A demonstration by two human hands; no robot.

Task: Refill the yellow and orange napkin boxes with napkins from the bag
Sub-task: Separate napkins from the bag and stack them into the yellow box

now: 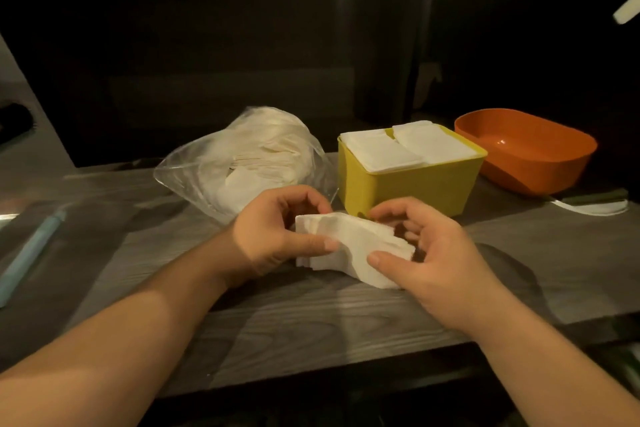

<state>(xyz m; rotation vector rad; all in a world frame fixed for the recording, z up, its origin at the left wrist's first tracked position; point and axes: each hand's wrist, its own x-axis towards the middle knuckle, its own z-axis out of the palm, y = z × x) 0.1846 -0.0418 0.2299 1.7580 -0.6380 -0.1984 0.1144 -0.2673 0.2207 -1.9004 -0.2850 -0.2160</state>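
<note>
Napkins (349,246), a white stack, sit low in the middle of the view, held between both hands just above the grey wood-grain table (311,329). The left hand (273,232) has its grip closed on the stack's left end, thumb across the near face and fingers curled over the far edge. The right hand (426,253) grips the right end, thumb pressed on the near lower corner, fingers bent behind the stack. The stack is fanned and uneven toward its right side.

At 11 o'clock from the hands lies the clear plastic bag (242,163), slumped on the table with more white napkins inside. At 1 o'clock, just beyond the right hand, stands the yellow box (412,187), filled to its rim with two side-by-side piles of napkins (408,147). Further out at 2 o'clock is the orange box (526,152), near the yellow one but apart from it; its inside shows only bare orange.

A pale blue pen (31,250) lies at 9 o'clock near the table's left edge. At 3 o'clock, in front of the orange box, a dark-handled utensil (588,203) lies on the table; I cannot tell what it is.
</note>
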